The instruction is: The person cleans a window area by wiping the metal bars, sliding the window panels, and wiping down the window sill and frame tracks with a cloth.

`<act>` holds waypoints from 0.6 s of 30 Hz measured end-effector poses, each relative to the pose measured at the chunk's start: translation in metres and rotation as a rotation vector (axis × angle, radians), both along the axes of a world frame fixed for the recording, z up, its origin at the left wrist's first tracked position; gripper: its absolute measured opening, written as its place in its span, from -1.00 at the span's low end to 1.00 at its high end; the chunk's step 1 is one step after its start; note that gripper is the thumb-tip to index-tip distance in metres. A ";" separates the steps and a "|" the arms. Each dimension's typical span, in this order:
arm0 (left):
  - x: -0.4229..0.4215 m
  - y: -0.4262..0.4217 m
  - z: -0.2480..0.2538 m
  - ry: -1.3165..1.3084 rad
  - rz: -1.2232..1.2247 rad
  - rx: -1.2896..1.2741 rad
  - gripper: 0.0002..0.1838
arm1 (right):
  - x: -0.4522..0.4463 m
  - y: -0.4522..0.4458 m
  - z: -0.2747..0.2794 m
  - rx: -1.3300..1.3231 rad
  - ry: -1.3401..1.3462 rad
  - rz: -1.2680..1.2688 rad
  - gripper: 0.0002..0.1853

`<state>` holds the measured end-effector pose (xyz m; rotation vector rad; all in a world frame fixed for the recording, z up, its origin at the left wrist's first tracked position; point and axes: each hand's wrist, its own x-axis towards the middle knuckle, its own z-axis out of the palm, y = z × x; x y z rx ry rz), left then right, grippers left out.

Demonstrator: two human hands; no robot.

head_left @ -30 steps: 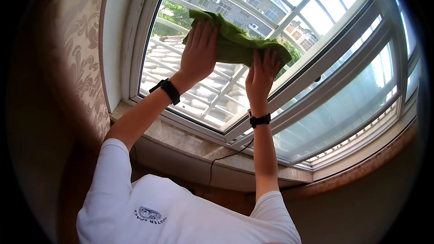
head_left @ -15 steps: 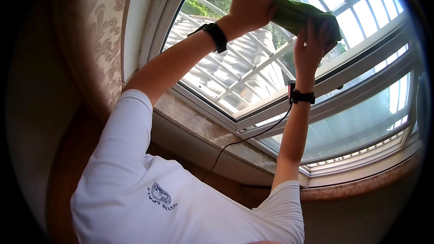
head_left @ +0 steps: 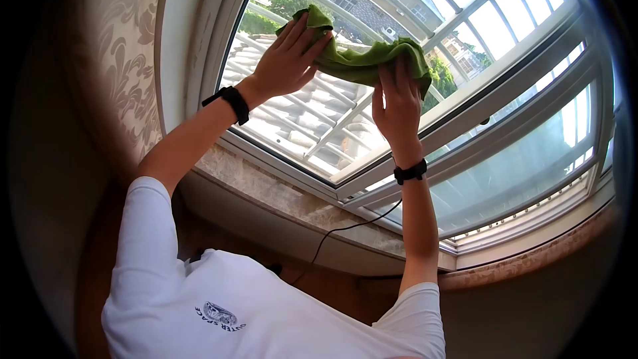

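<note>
A bunched green cloth (head_left: 362, 60) lies against the glass of the window (head_left: 266, 123), stretched sideways between my two hands. My left hand (head_left: 289, 56) presses the cloth's left end, with its fingers extended upward over the fabric. At the other end, my right hand (head_left: 399, 103) holds the cloth against the pane, its fingertips partly sunk in the folds. Both wrists wear black straps; a thin black cable (head_left: 332, 231) hangs down from the right one.
White window bars (head_left: 345, 119) stand outside the glass, with roof tiles, greenery and a building beyond. A second sash (head_left: 518, 166) sits to the right. The stone sill (head_left: 259, 183) runs below, and patterned wallpaper (head_left: 129, 46) covers the left wall.
Both hands and the green cloth have come down the glass and shifted left in view. The camera view has also moved slightly, showing more of the building outside.
</note>
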<state>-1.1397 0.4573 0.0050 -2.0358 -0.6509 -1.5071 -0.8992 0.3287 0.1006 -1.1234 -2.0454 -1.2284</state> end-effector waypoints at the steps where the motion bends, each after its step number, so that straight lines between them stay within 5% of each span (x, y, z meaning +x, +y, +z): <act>1: -0.009 0.004 0.000 0.035 0.018 0.012 -0.22 | 0.001 -0.001 -0.006 -0.019 -0.007 -0.003 -0.49; 10: -0.055 0.046 0.106 -0.320 0.138 0.089 -0.25 | -0.047 0.054 0.004 0.024 0.111 0.199 -0.46; 13: -0.055 0.044 0.078 -0.291 0.205 0.034 -0.21 | -0.076 0.059 -0.015 -0.027 0.052 0.167 -0.45; 18: -0.052 0.022 -0.049 -0.240 0.228 -0.169 -0.19 | -0.078 0.041 -0.087 -0.368 -0.040 0.207 -0.55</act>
